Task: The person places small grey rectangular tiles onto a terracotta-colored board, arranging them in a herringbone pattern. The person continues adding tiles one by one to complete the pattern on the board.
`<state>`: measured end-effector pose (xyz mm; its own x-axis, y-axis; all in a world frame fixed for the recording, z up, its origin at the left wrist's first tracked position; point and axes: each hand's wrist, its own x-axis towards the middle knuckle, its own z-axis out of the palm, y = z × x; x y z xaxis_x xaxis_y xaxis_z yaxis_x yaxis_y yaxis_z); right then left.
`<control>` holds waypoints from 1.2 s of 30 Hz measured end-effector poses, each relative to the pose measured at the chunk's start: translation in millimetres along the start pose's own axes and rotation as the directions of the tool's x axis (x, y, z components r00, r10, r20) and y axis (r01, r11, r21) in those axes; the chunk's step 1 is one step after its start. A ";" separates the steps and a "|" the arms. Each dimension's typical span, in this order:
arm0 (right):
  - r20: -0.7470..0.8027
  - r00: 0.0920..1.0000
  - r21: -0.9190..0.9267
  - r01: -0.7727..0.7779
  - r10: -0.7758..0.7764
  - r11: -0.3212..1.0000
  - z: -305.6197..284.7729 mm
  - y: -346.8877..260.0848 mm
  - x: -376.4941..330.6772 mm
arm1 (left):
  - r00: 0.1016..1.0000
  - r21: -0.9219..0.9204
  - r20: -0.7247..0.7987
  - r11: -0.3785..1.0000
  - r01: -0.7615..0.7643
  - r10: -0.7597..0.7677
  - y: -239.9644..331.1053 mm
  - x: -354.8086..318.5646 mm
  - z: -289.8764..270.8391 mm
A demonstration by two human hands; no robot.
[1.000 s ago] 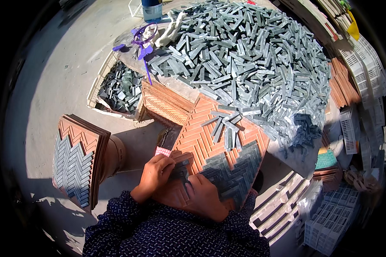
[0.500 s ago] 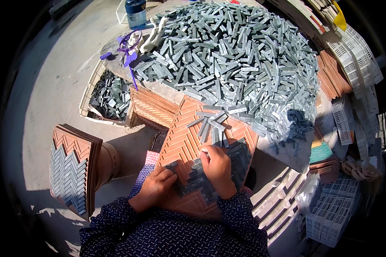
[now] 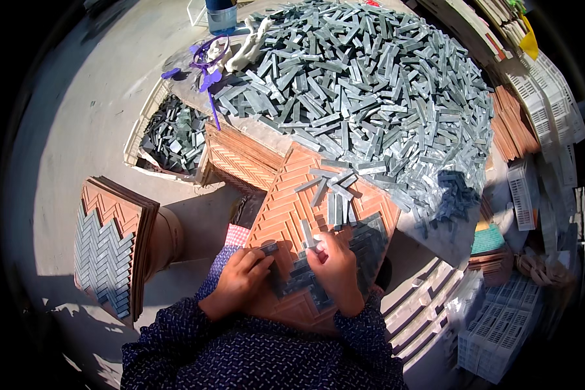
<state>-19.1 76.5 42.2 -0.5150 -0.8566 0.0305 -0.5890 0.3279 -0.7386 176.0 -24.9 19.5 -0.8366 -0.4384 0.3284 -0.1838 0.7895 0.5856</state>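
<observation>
A terracotta-coloured template board (image 3: pixel 273 214) with herringbone grooves lies tilted in front of me. Dark grey stone strips (image 3: pixel 370 244) fill part of its grooves on the right and middle. My right hand (image 3: pixel 337 266) pinches one slim grey stone strip (image 3: pixel 307 231) between thumb and fingertips, upright over the board. At the board's left edge rests my left hand (image 3: pixel 244 276), its fingers curled. A short dark strip (image 3: pixel 270 248) shows just past those fingertips; whether they grip it I cannot tell. Several loose strips (image 3: pixel 337 201) lie on the upper part of the board.
A large heap of grey strips (image 3: pixel 370 84) covers the table beyond. A crate of dark pieces (image 3: pixel 133 146) and stacked boards (image 3: pixel 240 156) stand left of it. Further left, a partly filled board (image 3: pixel 110 244) tops a stack. White plastic crates (image 3: pixel 500 325) stand at right.
My right hand has lifted a grey strip into sight between its fingertips. The left hand stays at the board's left edge. The whole view has shifted slightly.
</observation>
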 end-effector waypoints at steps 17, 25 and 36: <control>0.042 0.980 0.017 0.192 -0.193 0.981 31.1 -3.6 -54.3 | 0.995 -0.070 -0.075 0.995 0.066 -0.071 8.7 -2.7 -3.0; 0.033 0.983 -0.020 0.180 -0.179 0.983 27.9 -7.8 -50.1 | 0.999 -0.032 -0.041 0.999 0.002 -0.003 3.9 8.6 -4.9; 0.171 0.978 -0.141 0.146 -0.121 0.979 24.0 -9.6 -42.9 | 0.998 -0.030 -0.008 0.998 -0.061 0.061 -1.1 8.6 9.5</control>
<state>23.6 100.5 31.9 -0.3253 -0.9456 0.0040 -0.7398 0.2519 -0.6239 164.0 -25.5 14.6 -0.8421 -0.3927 0.3697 -0.1165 0.8017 0.5862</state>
